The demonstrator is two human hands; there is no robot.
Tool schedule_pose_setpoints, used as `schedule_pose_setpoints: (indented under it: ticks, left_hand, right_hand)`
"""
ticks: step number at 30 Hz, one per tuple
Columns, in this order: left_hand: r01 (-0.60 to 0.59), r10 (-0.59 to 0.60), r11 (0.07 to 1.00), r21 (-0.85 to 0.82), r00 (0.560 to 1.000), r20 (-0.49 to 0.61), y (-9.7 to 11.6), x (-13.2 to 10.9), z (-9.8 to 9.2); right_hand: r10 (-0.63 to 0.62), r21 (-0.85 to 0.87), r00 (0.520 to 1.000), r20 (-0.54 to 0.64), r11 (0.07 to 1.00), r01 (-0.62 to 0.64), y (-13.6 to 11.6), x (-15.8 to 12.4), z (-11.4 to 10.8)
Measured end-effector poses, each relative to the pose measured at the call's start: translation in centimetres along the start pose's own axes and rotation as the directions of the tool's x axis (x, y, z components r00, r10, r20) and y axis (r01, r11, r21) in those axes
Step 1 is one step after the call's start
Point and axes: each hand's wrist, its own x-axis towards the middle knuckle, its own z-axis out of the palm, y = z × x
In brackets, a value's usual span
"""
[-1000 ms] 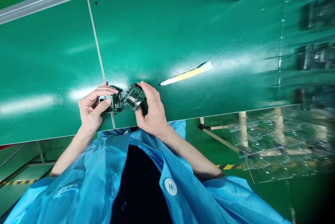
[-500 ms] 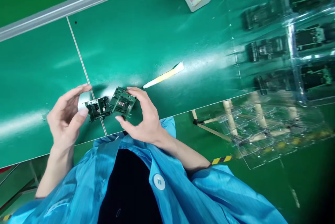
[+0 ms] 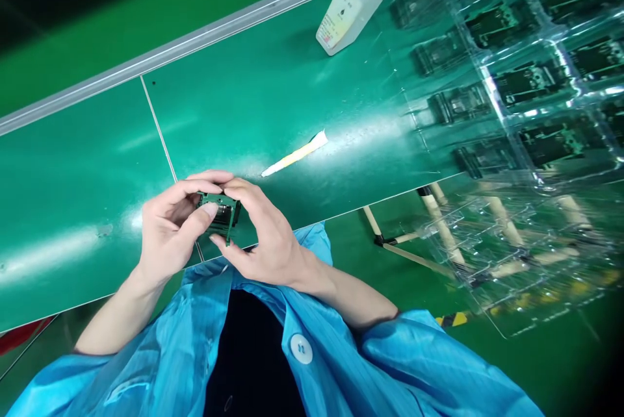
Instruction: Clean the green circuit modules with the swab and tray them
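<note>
Right between both hands, the green circuit board sits just above the near edge of the table, its long axis roughly left to right and its top edge facing up. The left hand and right hand pinch it with closed fingertips, hiding its ends and underside.

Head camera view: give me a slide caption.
Left hand and right hand pinch a small green circuit board above a green bench beside clear trays.

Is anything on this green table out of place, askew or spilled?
A white and yellow stick lies loose and slanted on the green mat, beyond the left hand and right hand, which pinch a small circuit board. The clear tray on the right seems to reach past the table edge. Nothing looks spilled.
</note>
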Motion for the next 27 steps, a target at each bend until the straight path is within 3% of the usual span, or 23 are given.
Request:
schedule_pose_setpoints:
  ticks: [5, 7, 10, 12, 14, 17, 20, 24, 27]
  left_hand:
    - [-0.046, 0.051, 0.989, 0.139, 0.998, -0.034, 0.6, -0.3, -0.2]
    - [-0.13, 0.149, 0.96, 0.25, 0.987, -0.061, 0.6, -0.5, -1.9]
    - [-0.178, 0.242, 0.905, 0.386, 0.962, -0.126, 0.0, -1.8, -6.0]
    - [-0.078, 0.161, 0.887, 0.456, 0.976, -0.146, -1.0, -3.3, -8.6]
    - [0.067, -0.007, 0.858, 0.509, 0.993, -0.119, -2.2, -4.8, -9.9]
    - [0.149, -0.148, 0.781, 0.606, 0.988, -0.052, -4.1, -6.4, -9.6]
    - [0.103, -0.085, 0.746, 0.658, 0.995, -0.06, -5.2, -6.8, -8.1]
    - [0.158, -0.109, 0.813, 0.561, 0.987, -0.119, -5.5, -6.7, -7.3]
    - [0.129, -0.093, 0.918, 0.375, 0.989, -0.113, -5.5, -6.6, -7.2]
  right_hand:
    - [-0.049, -0.004, 0.998, 0.047, 0.999, 0.05, 0.7, 0.0, -0.8]
    - [-0.03, -0.003, 0.995, 0.095, 1.0, 0.03, 1.2, 0.0, -1.7]
    - [0.131, -0.092, 0.966, 0.221, 0.989, -0.113, 2.3, -0.1, -3.3]
    - [0.253, -0.178, 0.914, 0.317, 0.963, -0.204, 3.1, -0.3, -3.9]
    - [0.323, -0.237, 0.866, 0.381, 0.94, -0.246, 3.6, -0.4, -3.8]
    - [0.31, -0.247, 0.855, 0.415, 0.943, -0.222, 3.6, -0.3, -2.5]
    - [0.248, -0.235, 0.857, 0.452, 0.96, -0.154, 3.0, 0.1, -0.8]
    - [0.152, -0.245, 0.87, 0.47, 0.969, -0.037, 1.8, 0.7, -0.1]
    - [0.074, -0.319, 0.881, 0.467, 0.943, 0.089, 0.5, 1.2, -0.5]
